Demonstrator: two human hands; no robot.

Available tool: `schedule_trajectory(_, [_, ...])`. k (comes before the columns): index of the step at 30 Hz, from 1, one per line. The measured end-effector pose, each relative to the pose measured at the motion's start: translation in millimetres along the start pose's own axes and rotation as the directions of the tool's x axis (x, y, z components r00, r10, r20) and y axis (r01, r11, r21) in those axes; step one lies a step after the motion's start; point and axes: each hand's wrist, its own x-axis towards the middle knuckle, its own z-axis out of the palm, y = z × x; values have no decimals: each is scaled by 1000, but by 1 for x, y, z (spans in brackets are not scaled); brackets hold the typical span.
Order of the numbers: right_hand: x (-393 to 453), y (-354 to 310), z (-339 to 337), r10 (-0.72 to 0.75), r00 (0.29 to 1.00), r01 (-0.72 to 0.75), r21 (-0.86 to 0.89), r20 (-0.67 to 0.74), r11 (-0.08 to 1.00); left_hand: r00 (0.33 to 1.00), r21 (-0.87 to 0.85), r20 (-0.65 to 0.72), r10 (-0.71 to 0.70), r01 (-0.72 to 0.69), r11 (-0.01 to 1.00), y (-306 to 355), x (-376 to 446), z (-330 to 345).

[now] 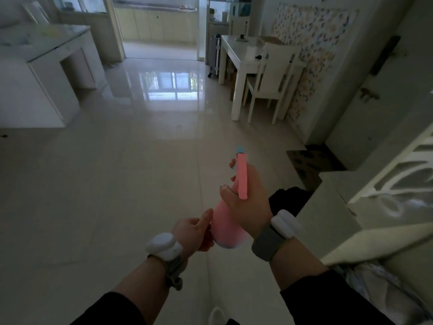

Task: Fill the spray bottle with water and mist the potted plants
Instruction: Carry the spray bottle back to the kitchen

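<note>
Spray bottle (pixel 226 227): pink, translucent body with a pink trigger head (pixel 242 175) and a pale blue nozzle tip (pixel 240 150). Location: held out in front of the person above the tiled floor (pixel 117 184), nozzle pointing away from the wearer, base nearest the camera.

Right hand (pixel 248 195): wrapped round the bottle's neck just under the trigger head, thumb lying across the near side, fingertips showing past the far side.

Left hand (pixel 195 231): at the lower body of the bottle, fingers curled against its left flank and underside, forefinger stretched up along the side. It appears to steady the base; how firmly it grips cannot be told.

Both wrists: white sensor units on grey straps; dark sleeves behind.

Surroundings: white dining table (pixel 236 52) with a white chair (pixel 269 78) to the right; white desk (pixel 46 57) to the left; a kitchen with pale cabinets (pixel 159 24) through the doorway ahead; a dark doormat (pixel 311 163) by a door on the right.

Progress, as judged: water level in the bottle cannot be read, so filling is unconfirmed. No tap or sink is within reach, and no potted plants are near. The stance, facing the kitchen doorway, suggests the bottle is in transit. Misting appears wholly outstanding.
</note>
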Motion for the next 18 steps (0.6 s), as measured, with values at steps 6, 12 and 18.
schedule_trajectory(6, [155, 32, 28, -7, 999, 8, -18, 43, 1000, 999, -49, -38, -30, 28, 998, 82, 126, 0])
schedule_trajectory(12, [292, 74, 83, 21, 998, -20, -20, 60, 1000, 998, -50, -57, -31, 28, 998, 142, 266, -19])
schedule_trajectory(18, [432, 100, 134, 41, 999, -40, -24, 22, 999, 999, -16, -14, -35, 35, 999, 221, 406, -47])
